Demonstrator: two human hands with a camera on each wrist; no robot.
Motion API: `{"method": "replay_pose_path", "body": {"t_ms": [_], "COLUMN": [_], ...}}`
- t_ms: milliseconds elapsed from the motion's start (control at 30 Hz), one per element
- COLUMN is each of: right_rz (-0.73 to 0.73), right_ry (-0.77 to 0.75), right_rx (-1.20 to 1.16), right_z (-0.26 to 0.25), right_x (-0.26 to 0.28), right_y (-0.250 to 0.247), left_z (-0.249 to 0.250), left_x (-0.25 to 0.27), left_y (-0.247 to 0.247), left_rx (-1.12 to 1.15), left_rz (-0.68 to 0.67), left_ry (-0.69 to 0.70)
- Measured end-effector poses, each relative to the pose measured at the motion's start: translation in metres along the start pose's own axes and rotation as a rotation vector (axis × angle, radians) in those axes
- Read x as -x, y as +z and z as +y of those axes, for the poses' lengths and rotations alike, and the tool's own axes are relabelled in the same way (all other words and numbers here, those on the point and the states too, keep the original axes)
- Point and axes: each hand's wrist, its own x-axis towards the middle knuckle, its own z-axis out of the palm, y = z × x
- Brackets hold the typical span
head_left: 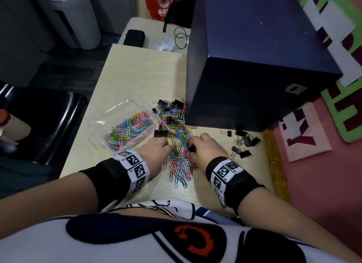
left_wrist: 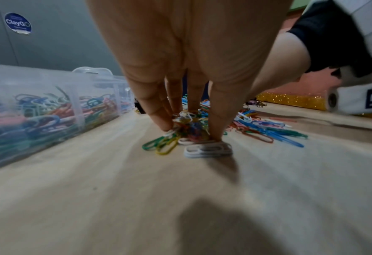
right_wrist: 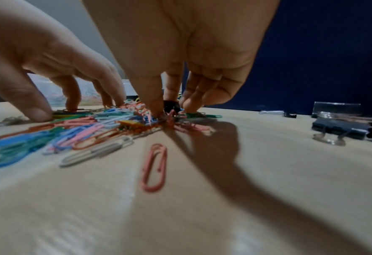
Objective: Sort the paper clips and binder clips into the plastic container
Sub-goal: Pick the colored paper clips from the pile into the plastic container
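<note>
A clear plastic container (head_left: 125,104) (left_wrist: 50,73) stands on the table to the left, part filled with coloured paper clips (head_left: 127,129). A mixed pile of paper clips (head_left: 179,145) (right_wrist: 82,131) and black binder clips (head_left: 172,119) lies in the middle. My left hand (head_left: 169,147) (left_wrist: 191,131) is at the pile's left edge, its thumb and fingers pinching a bunch of paper clips (left_wrist: 189,126). My right hand (head_left: 193,148) (right_wrist: 170,111) is at the pile's right side, thumb and fingers closed round a black binder clip (head_left: 192,149) (right_wrist: 171,104).
Several black binder clips (head_left: 244,143) (right_wrist: 337,128) lie apart on the table's right. A tall dark blue box (head_left: 254,70) stands just behind the pile. A gold glitter strip (head_left: 274,164) runs along the table's right edge. One pink paper clip (right_wrist: 154,169) lies alone near me.
</note>
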Motion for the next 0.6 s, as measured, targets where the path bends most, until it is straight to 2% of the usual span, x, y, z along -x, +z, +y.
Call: {"method": "replay_pose_path", "body": {"t_ms": [167, 300, 400, 467, 533, 600], "right_rz": [0.06, 0.159, 0.256, 0.169, -0.043, -0.234], "right_ry": [0.015, 0.201, 0.34, 0.401, 0.422, 0.378], "right_rx": [-0.051, -0.148, -0.131, -0.108, -0.064, 0.055], "right_z": [0.005, 0.021, 0.034, 0.035, 0.029, 0.019], "right_x": [0.002, 0.001, 0.002, 0.002, 0.005, 0.012], "right_y": [-0.007, -0.023, -0.03, -0.034, -0.037, -0.036], "left_z": [-0.001, -0.002, -0.002, -0.001, -0.002, -0.006], "left_x": [-0.002, -0.005, -0.008, -0.008, -0.007, -0.004], "left_y": [-0.002, -0.005, -0.008, -0.012, -0.018, -0.022], "left_rx": [0.002, 0.042, 0.057, 0.066, 0.062, 0.017], "left_rz": [0.035, 0.044, 0.035, 0.032, 0.037, 0.001], "left_ry": [0.024, 0.027, 0.02, 0.016, 0.016, 0.021]}}
